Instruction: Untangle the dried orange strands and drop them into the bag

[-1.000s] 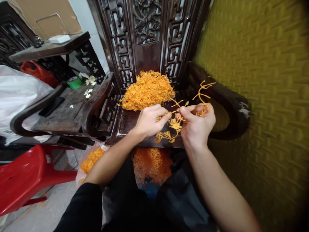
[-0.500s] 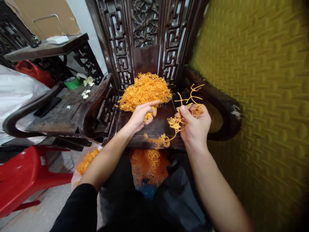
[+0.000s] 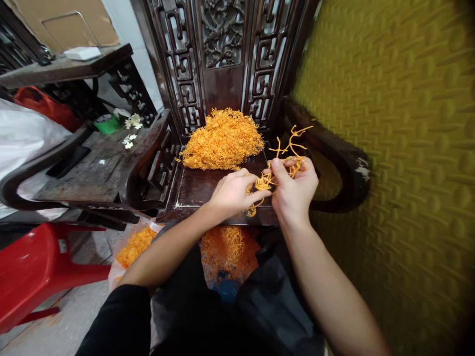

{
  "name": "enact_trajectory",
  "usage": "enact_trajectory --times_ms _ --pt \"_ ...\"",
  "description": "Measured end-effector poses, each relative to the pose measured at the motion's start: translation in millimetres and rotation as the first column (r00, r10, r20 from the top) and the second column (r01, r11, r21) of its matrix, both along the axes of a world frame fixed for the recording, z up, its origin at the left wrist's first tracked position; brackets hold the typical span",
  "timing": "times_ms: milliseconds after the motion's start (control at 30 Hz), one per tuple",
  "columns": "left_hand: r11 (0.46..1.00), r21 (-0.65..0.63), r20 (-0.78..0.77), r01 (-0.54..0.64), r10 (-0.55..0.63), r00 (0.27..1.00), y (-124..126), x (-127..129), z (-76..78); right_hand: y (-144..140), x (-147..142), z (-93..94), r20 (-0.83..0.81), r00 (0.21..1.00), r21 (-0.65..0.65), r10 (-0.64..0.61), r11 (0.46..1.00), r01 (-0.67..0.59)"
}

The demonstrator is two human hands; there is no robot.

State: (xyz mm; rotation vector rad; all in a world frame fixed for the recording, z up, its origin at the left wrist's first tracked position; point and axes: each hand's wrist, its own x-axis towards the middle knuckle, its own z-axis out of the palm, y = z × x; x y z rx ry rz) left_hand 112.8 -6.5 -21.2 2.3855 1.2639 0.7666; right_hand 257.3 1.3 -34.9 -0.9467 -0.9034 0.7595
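Note:
My right hand (image 3: 295,190) is closed, pinching a thin orange branched strand (image 3: 291,143) whose forked tips stick up above the fingers. Just to its left, my left hand (image 3: 237,190) has its thumb and fingers around a small tangle of orange branched pieces (image 3: 262,184), which hangs beside the right thumb. Its fingertips are partly hidden by the pieces. Behind both hands a large heap of orange branched pieces (image 3: 222,141) lies on the dark wooden chair seat (image 3: 196,188). What exactly the pieces are made of I cannot tell.
A bag of orange pieces (image 3: 135,247) stands on the floor at left, near a red plastic stool (image 3: 29,269). More orange pieces (image 3: 226,244) lie below the seat, between my legs. A second wooden chair holds green tape (image 3: 107,124). A yellow textured surface (image 3: 401,123) rises at right.
My left hand has moved right, from in front of the heap to the strand at my right hand. The right hand has shifted slightly left and still holds the strand.

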Motion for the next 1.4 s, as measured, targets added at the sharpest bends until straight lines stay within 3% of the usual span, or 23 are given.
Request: enact_trajectory --times_ms 200,333,500,567,633,700,767,833,967,1067,1133,1167,1200,1267,1333,1400 --pt "0.992 0.075 -0.121 0.106 -0.096 0.988 -8 4 5.9 7 8 -8.4 0.007 1.0 -0.068 0.028 0.997 -0.027" --pt "0.989 0.141 -0.246 0.054 -0.017 0.969 -7 8 7.8 17 2 -15.6 -0.168 0.985 -0.199 0.031 0.978 -0.065" --pt "0.961 0.275 -0.321 -0.009 0.101 0.942 -16 13 8.7 48 -9 -28.1 -0.253 0.966 -0.211 -0.061 0.977 0.007" --pt "0.946 0.324 -0.243 0.021 0.062 0.968 -27 11 13.4 63 -6 -31.4 -0.275 0.955 -0.306 -0.112 0.952 0.023" --pt "0.942 0.334 -0.049 0.02 -0.004 0.999 -38 5 20.6 73 1 -31.3 -0.3 0.942 -0.377 -0.148 0.926 0.026" --pt "0.971 0.236 0.202 0.024 -0.073 0.977 -48 -8 28.9 72 9 -27.6 -0.321 0.94 -0.369 -0.12 0.93 -0.008" --pt "0.997 0.059 0.419 0.055 -0.075 0.905 -57 -30 36.0 62 15 -21.6 -0.318 0.945 -0.34 -0.068 0.939 -0.047" --pt "0.993 -0.106 0.537 0.048 0.016 0.843 -72 -60 40.0 46 20 -15.2 -0.287 0.957 -0.312 -0.049 0.949 -0.045" --pt "0.952 -0.268 0.616 -0.149 0.288 0.733 -121 -127 34.5 27 28 -10.1 -0.262 0.963 -0.279 -0.068 0.96 -0.009" --pt "0.886 -0.347 0.658 -0.307 0.463 0.594 -152 -181 12.8 24 26 -14.0 -0.209 0.976 -0.258 -0.061 0.966 0.006" --pt "0.788 -0.454 0.612 -0.416 0.615 0.497 -161 -218 -15.1 22 21 -16.7 -0.189 0.981 -0.21 -0.031 0.978 -0.01" --pt "0.71 -0.499 0.549 -0.497 0.703 0.453 -162 -234 -33.2 20 18 -17.1 -0.185 0.983 -0.191 -0.014 0.981 -0.022" --pt "0.594 -0.492 0.459 -0.637 0.798 0.39 -163 -248 -53.5 18 14 -16.7 -0.18 0.984 -0.182 -0.002 0.983 -0.031" --pt "0.264 -0.315 0.188 -0.912 0.959 0.212 -165 -264 -97.1 12 6 -13.9 -0.173 0.985 -0.193 0.017 0.98 -0.051" --pt "0.18 -0.259 0.096 -0.949 0.982 0.16 -171 -264 -138.3 9 0 -10.5 -0.18 0.983 -0.21 0.042 0.974 -0.08" --pt "0.165 -0.262 0.031 -0.951 0.986 0.162 -180 -254 -172.0 8 -4 -8.9 -0.208 0.976 -0.223 0.061 0.969 -0.108"
